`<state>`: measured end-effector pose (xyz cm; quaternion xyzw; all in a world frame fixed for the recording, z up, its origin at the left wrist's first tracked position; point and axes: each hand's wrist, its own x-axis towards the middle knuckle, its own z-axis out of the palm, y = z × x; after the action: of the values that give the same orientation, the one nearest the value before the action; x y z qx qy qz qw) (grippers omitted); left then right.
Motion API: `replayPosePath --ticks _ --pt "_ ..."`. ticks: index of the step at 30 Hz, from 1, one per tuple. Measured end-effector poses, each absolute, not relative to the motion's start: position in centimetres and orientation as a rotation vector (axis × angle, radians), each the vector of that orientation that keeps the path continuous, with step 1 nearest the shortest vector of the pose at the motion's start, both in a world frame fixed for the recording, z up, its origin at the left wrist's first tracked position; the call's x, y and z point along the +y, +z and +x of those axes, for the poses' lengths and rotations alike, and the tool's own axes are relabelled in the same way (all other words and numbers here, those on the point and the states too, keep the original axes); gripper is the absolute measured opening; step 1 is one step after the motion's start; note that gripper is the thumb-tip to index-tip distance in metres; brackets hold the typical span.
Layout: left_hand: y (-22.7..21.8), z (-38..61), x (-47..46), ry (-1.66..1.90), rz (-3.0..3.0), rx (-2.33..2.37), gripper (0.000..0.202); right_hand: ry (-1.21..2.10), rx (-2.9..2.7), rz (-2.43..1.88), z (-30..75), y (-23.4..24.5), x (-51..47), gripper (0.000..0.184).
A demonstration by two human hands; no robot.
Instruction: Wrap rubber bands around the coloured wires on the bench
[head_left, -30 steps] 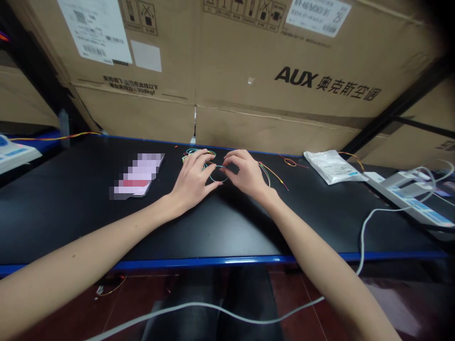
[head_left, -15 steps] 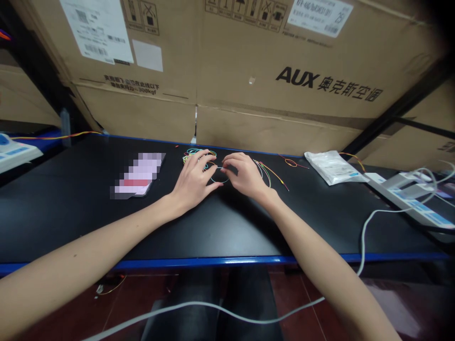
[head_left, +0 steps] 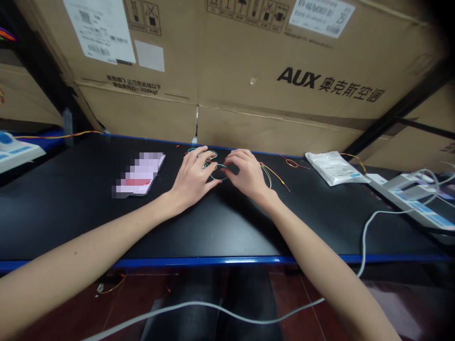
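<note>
A white plastic packet [head_left: 334, 168] and a pixelated flat item [head_left: 138, 174] lay on the black desk [head_left: 320, 222], beneath AUX cardboard cartons [head_left: 284, 94], beside a white cable [head_left: 363, 246].

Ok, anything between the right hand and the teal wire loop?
Nothing visible. The right hand is right at the teal wire loop, with its fingers reaching over the loop's right edge. Can't tell whether they're gripping it.

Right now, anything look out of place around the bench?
A thin yellow wire lies on the floor under the bench, apart from the coloured wires on top, so it looks dropped.
</note>
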<state>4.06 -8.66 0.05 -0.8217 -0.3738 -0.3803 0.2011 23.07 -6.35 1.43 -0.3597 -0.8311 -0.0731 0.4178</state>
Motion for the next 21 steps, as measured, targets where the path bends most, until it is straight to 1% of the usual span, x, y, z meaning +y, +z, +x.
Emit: replayPosePath --ticks 7,11,17,19,21 --pt "0.16 4.17 -8.84 -1.084 -2.338 -1.051 0.027 -0.096 -2.061 -0.911 22.95 1.27 -6.25 0.006" --pt "0.24 4.07 -8.80 -1.082 -2.347 -1.075 0.029 -0.020 -2.072 -0.897 22.95 1.50 -6.36 0.011" --pt "0.06 3.95 -8.69 -1.047 -2.331 -1.057 0.027 0.302 -2.179 -0.951 23.36 1.98 -6.23 0.016" --pt "-0.03 3.97 -8.64 -1.054 -2.329 -1.066 0.026 0.277 -2.176 -0.979 23.39 1.83 -6.16 0.016" --pt "-0.09 4.01 -8.58 -1.070 -2.325 -1.075 0.027 0.152 -2.155 -0.973 23.32 1.58 -6.14 0.010"
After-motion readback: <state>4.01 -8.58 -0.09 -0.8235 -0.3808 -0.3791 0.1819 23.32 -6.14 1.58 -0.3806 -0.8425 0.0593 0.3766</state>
